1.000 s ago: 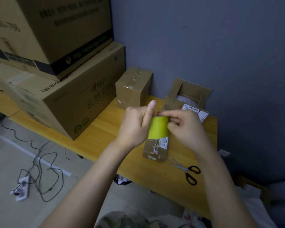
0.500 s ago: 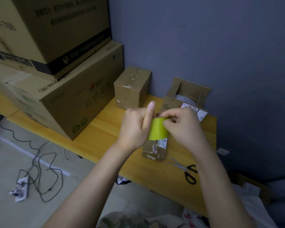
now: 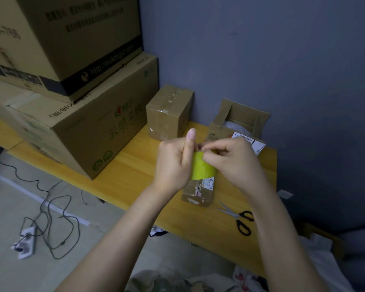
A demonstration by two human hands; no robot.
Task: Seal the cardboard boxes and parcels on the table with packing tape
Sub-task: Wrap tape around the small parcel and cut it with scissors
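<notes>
Gripping one yellow-green tape roll: left hand wrapped round it, right hand pinching its top edge, above one labelled parcel on the table; four other boxes, top box printed "http://".

The wooden table bears cardboard boxes, a parcel and scissors (black-handled).

Yellow-green tape roll; black-handled scissors; yellow table; brown top box (black band, white lettering).
</notes>
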